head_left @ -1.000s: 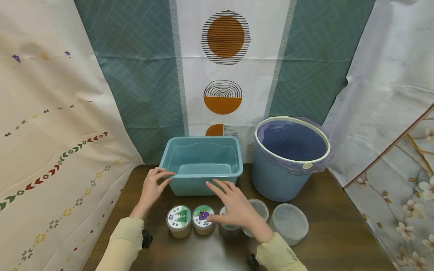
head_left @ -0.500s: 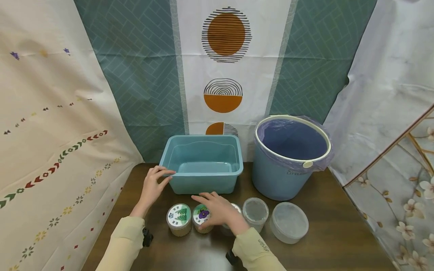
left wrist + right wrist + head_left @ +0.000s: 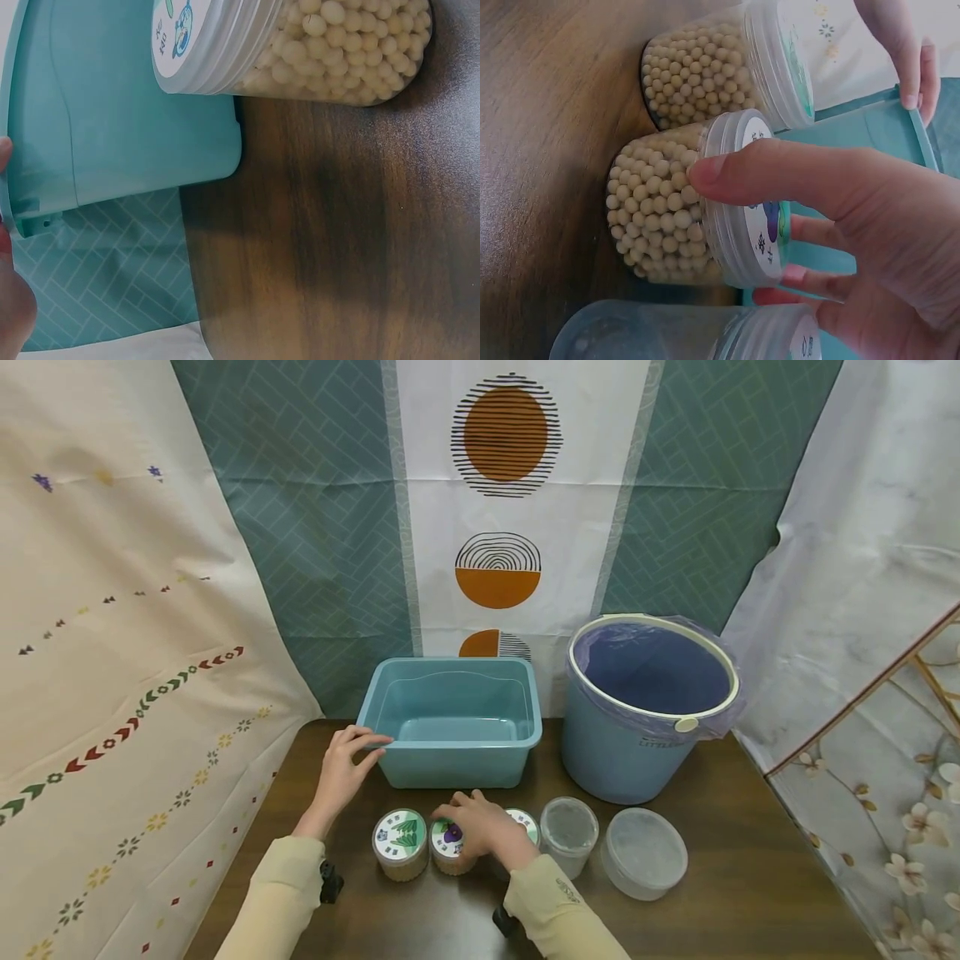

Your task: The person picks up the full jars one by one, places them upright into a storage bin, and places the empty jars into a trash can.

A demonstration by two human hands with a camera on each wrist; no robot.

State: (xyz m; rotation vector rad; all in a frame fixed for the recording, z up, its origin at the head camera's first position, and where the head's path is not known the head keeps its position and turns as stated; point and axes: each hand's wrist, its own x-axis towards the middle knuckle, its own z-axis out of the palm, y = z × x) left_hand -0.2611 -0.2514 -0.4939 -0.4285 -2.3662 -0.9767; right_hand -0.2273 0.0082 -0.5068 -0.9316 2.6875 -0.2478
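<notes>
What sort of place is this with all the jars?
Probably a little screened-off corner indoors, though I can't tell which room. Patterned cloths hang on three sides of a dark wooden table, where jars stand near a blue-green tub.

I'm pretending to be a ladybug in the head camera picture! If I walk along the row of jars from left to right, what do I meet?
Jar with green leaves on its lid → jar with a purple flower → partly hidden jar → clear jar → wide clear tub.
</notes>
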